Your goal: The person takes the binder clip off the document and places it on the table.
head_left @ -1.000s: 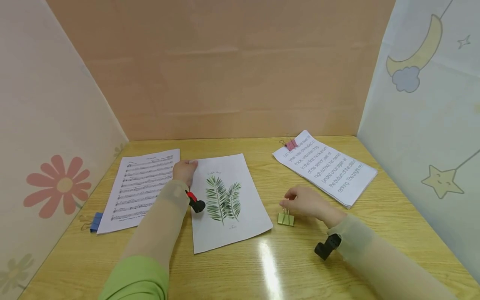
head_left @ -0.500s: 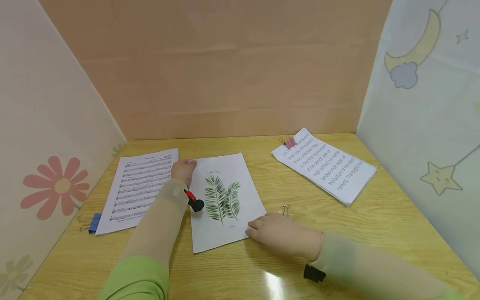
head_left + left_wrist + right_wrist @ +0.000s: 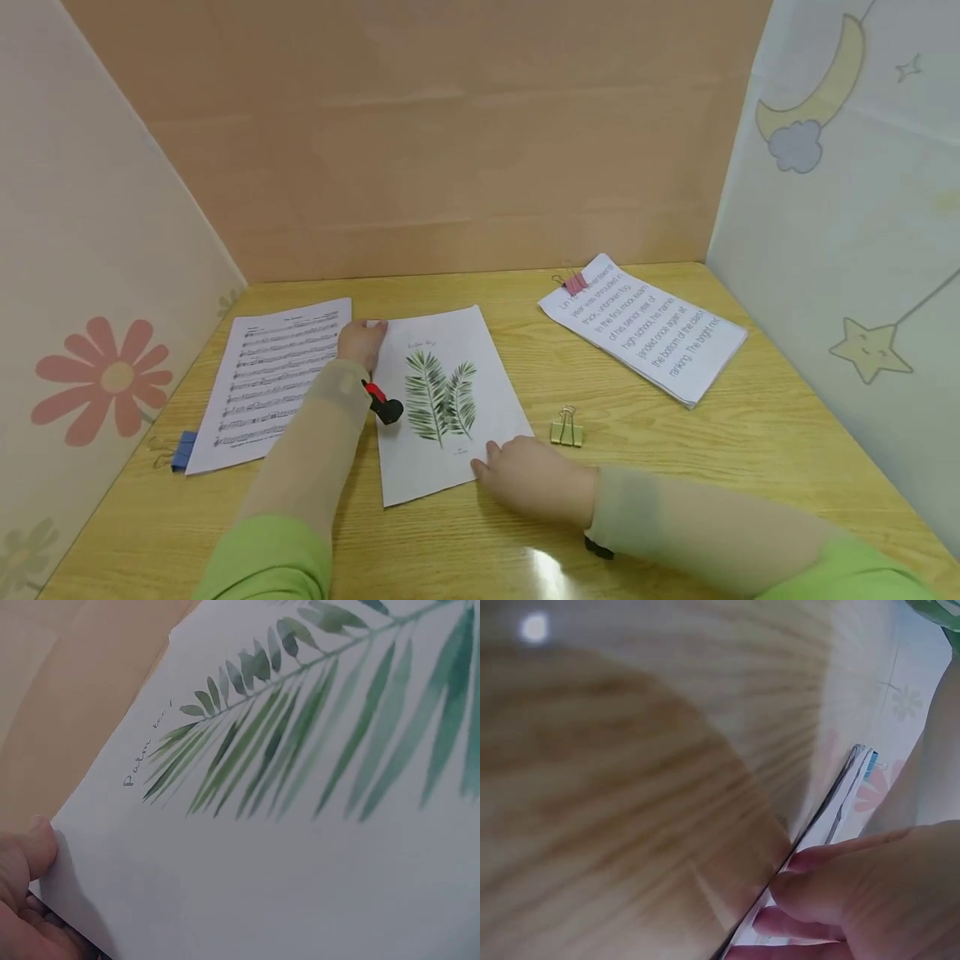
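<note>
A stack of paper point(image 3: 442, 479) with a palm-leaf print lies on the wooden table. At its upper left corner my left hand point(image 3: 361, 343) pinches the paper, thumb on top and fingers underneath, as the left wrist view shows. My right hand point(image 3: 536, 479) rests at the lower right corner. In the right wrist view its extended fingers point(image 3: 799, 924) lie over the paper, and the thumb touches the edge. Just beyond that hand stands a gold binder clip point(image 3: 567, 432) with its wire handles up.
Sheet music point(image 3: 255, 400) with a blue binder clip point(image 3: 183, 452) lies to the left. A text stack point(image 3: 652, 333) with a pink binder clip point(image 3: 575, 284) lies at the back right. Printed side walls and a brown back wall point(image 3: 450, 167) enclose the table point(image 3: 675, 454).
My right hand has moved left from above the gold binder clip to the lower right corner of the palm-leaf paper. My left hand has kept its hold at the upper left corner.
</note>
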Available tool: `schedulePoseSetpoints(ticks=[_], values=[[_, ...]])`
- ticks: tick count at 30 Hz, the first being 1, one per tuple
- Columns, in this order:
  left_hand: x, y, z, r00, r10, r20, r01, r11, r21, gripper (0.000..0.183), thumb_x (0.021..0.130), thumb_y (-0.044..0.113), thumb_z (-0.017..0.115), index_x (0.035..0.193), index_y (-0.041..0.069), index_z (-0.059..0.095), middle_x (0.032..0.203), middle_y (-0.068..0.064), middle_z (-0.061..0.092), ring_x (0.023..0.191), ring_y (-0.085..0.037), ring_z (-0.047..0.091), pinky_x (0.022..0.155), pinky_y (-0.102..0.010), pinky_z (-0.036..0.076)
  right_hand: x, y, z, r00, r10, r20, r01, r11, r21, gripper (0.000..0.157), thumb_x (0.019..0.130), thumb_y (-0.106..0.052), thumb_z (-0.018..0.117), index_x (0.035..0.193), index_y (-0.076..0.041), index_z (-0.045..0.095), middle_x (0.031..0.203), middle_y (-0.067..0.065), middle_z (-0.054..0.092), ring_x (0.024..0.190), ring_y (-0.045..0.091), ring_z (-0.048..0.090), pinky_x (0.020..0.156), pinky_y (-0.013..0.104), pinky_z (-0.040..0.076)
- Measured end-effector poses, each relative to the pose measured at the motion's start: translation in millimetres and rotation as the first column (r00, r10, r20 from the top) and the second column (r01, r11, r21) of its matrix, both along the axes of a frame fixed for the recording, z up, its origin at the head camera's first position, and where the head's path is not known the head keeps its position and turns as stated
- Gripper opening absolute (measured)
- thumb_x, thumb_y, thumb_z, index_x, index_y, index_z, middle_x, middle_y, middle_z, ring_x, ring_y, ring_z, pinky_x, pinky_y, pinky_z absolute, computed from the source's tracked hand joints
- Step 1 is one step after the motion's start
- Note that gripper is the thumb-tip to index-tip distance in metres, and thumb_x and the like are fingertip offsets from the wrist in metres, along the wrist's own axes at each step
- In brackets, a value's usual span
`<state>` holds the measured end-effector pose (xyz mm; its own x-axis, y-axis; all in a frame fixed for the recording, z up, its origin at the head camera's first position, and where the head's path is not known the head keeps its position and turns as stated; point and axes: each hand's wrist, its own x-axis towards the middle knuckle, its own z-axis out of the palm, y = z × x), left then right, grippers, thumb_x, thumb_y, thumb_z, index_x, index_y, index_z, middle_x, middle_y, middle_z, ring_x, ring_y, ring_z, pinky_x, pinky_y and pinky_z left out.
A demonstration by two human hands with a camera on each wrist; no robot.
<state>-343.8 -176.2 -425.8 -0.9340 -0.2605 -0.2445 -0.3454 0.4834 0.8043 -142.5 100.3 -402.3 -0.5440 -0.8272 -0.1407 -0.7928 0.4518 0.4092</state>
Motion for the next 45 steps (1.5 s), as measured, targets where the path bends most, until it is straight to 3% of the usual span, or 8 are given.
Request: schedulePoseSetpoints(ticks=[10,16,19,22,27,30,38,45], values=[[9.8,4,19.7,0.989,0.03,-0.148,-0.02,0.997,0.071,0.065,0.097,0.033,0.055,0.149,0.004,0.029,0.152,-0.018,0.029,0.139,-0.033,0.028,0.111,-0.045,0.027,-11.8,-11,3.2,0.999,0.005,-0.046,-0.003,0.999,0.039,0.032,0.095,-0.02,0.06,0.127,-0.02,0.063,0.103,0.006,0.069,0.065,0.015,0.062,0.054,0.028,0.051],[39.9,19,46.5,0.959,-0.252,-0.128,0.248,0.968,-0.042,0.059,0.097,0.036,0.055,0.144,0.005,0.038,0.151,-0.018,0.032,0.134,-0.036,0.035,0.107,-0.05,0.033,-20.0,-15,2.5,0.998,0.011,-0.054,-0.011,1.0,0.008,0.028,0.093,-0.02,0.061,0.121,-0.017,0.065,0.081,0.002,0.064,0.054,0.013,0.053,0.046,0.027,0.046],[65.6,32,55.6,0.883,-0.459,-0.092,0.434,0.876,-0.209,0.053,0.096,0.035,0.057,0.138,0.005,0.047,0.146,-0.018,0.039,0.131,-0.037,0.039,0.104,-0.053,0.035,-25.2,-18,2.3,0.999,-0.002,-0.043,0.003,1.0,0.012,0.028,0.095,-0.02,0.06,0.122,-0.016,0.065,0.088,0.004,0.068,0.06,0.015,0.06,0.051,0.028,0.05],[92.0,44,55.9,0.771,-0.633,-0.071,0.561,0.728,-0.395,0.043,0.093,0.03,0.063,0.127,0.005,0.057,0.136,-0.015,0.051,0.124,-0.036,0.046,0.101,-0.052,0.039,-30.1,-20,1.9,0.999,-0.019,-0.027,0.02,1.0,0.019,0.029,0.095,-0.019,0.06,0.124,-0.016,0.064,0.098,0.005,0.071,0.069,0.017,0.065,0.056,0.029,0.053],[126.1,53,43.0,0.614,-0.789,-0.007,0.629,0.495,-0.599,0.029,0.087,0.027,0.072,0.107,0.008,0.064,0.113,-0.006,0.062,0.111,-0.03,0.054,0.095,-0.044,0.043,-37.1,-22,-1.7,0.999,-0.025,-0.041,0.025,1.0,0.007,0.026,0.095,-0.019,0.06,0.12,-0.016,0.066,0.085,0.003,0.068,0.058,0.014,0.059,0.049,0.029,0.048],[135.7,53,35.2,0.57,-0.821,0.031,0.636,0.416,-0.65,0.029,0.084,0.029,0.074,0.102,0.009,0.063,0.104,-0.004,0.061,0.104,-0.027,0.055,0.09,-0.041,0.044,-40.1,-24,-3.1,0.998,-0.016,-0.063,0.015,1.0,-0.017,0.021,0.095,-0.021,0.059,0.114,-0.016,0.067,0.072,0.001,0.061,0.051,0.012,0.051,0.044,0.028,0.044],[134.0,50,26.7,0.578,-0.814,0.05,0.636,0.412,-0.652,0.028,0.081,0.024,0.076,0.097,0.006,0.062,0.095,-0.004,0.058,0.092,-0.025,0.055,0.085,-0.041,0.045,-49.9,-30,-0.1,0.996,-0.043,-0.079,0.04,0.998,-0.046,0.017,0.095,-0.02,0.059,0.108,-0.016,0.069,0.067,-0.002,0.056,0.055,0.011,0.052,0.046,0.027,0.045],[127.1,45,22.4,0.6,-0.8,0.031,0.615,0.436,-0.657,0.026,0.082,0.022,0.075,0.098,0.006,0.062,0.097,-0.003,0.058,0.088,-0.023,0.056,0.084,-0.04,0.046,-59.0,-30,13.4,0.969,-0.191,0.153,0.206,0.975,-0.082,0.033,0.098,-0.015,0.055,0.13,-0.017,0.06,0.103,0.007,0.068,0.082,0.02,0.065,0.068,0.033,0.054]])
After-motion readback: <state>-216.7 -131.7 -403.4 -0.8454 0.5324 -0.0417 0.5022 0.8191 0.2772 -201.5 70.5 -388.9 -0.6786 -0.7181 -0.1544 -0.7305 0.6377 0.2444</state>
